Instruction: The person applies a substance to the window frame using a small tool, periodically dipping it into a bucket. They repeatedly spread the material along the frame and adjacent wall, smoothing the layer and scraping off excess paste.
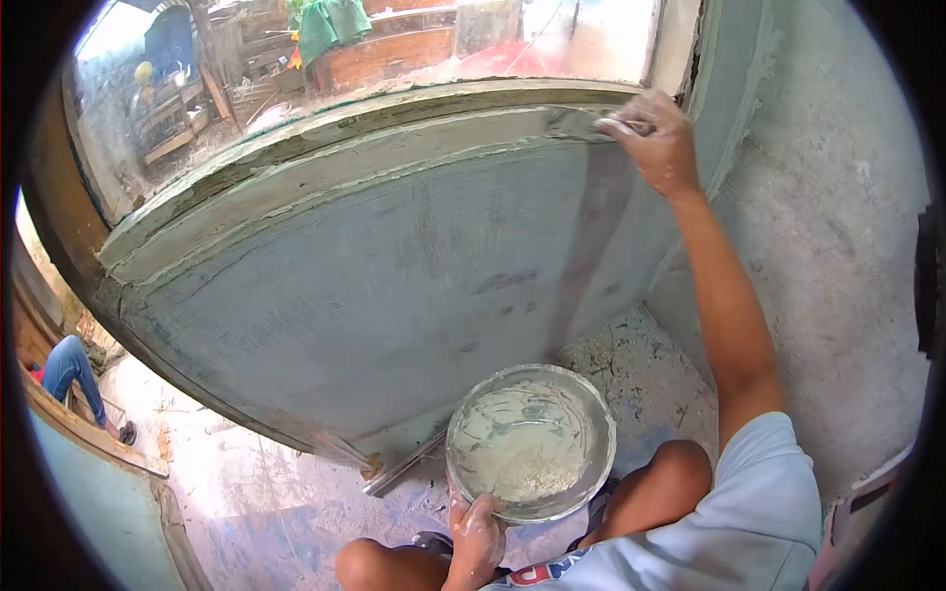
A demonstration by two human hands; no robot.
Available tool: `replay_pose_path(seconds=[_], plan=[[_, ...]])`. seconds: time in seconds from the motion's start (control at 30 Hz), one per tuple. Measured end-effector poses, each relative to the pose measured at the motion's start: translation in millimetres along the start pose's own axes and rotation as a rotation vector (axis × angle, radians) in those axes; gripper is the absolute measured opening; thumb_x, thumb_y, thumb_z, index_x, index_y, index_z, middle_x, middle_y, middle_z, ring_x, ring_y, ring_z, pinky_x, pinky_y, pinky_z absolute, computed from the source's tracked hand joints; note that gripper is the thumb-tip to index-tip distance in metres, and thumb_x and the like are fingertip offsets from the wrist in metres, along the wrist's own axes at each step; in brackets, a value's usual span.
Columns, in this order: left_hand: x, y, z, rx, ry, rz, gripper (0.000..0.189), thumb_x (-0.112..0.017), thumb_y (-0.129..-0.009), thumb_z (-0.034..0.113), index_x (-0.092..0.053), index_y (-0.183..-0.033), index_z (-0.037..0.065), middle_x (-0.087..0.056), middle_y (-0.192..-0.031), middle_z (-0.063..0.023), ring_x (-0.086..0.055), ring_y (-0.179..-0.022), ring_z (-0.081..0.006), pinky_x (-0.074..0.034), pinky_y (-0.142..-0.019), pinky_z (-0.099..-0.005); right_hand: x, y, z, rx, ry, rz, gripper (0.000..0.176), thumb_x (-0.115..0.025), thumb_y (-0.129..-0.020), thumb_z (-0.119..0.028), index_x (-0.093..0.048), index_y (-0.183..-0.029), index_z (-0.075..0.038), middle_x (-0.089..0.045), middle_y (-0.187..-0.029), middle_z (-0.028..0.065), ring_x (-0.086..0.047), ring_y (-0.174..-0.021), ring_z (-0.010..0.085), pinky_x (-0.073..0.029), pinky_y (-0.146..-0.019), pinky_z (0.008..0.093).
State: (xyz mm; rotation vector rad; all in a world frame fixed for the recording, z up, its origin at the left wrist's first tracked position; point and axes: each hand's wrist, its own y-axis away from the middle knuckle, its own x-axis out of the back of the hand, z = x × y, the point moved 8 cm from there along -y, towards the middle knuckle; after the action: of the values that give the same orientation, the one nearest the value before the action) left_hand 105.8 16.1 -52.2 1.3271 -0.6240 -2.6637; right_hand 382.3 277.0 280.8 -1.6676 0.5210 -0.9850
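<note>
My right hand (652, 143) is closed around a putty knife (574, 124), its flat blade against the window sill (394, 146) near the right end. Wet greenish-grey putty coats the sill's face in a long band. My left hand (478, 537), smeared with putty, grips the near rim of a round metal basin (608, 433). Pale putty (517, 443) covers the inside of the basin, with a lumpy patch at its lower right. The basin is held above the floor, between my knees.
Below the sill is a grey wall (394, 286) with darker patches; a rough plastered wall (828, 246) stands close on my right. Window glass (414, 49) lies just above the sill. A metal bar (402, 468) rests on the splattered floor (256, 492). Another person's leg (71, 379) shows far left.
</note>
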Motion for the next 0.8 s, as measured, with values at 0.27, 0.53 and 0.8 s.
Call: replay_pose_path(seconds=[0.27,0.53,0.8], plan=[[5,-8,-4,-0.028,-0.013,-0.014,0.080,-0.041,-0.077,-0.016,-0.031,-0.154,0.003,-0.054,-0.140,-0.0224,-0.063,-0.124,-0.0384,-0.060,-0.098,-0.0496,-12,-14,-88,0.019,-0.116,-0.049,0.024,-0.093,-0.074,-0.023,-0.077,-0.084,-0.009,-0.063,-0.080,0.0035,-0.062,-0.077,0.0171,-0.050,-0.066,0.0331],[-3,-4,4,0.040,-0.039,-0.061,0.087,-0.045,-0.076,-0.012,-0.026,-0.158,0.007,-0.053,-0.143,-0.0192,-0.059,-0.127,-0.0334,-0.056,-0.101,-0.0427,-90,-19,-180,0.192,-0.124,-0.040,0.023,-0.092,-0.075,-0.018,-0.076,-0.087,-0.007,-0.062,-0.081,0.0034,-0.060,-0.070,0.0170,-0.051,-0.063,0.0340],[5,0,1,0.014,0.005,-0.023,0.089,-0.045,-0.077,-0.012,-0.024,-0.161,0.012,-0.050,-0.144,-0.0173,-0.057,-0.128,-0.0324,-0.056,-0.099,-0.0414,-45,-13,-88,0.016,0.009,-0.122,0.025,-0.091,-0.080,-0.022,-0.075,-0.088,-0.004,-0.066,-0.089,0.0041,-0.068,-0.079,0.0140,-0.055,-0.064,0.0282]])
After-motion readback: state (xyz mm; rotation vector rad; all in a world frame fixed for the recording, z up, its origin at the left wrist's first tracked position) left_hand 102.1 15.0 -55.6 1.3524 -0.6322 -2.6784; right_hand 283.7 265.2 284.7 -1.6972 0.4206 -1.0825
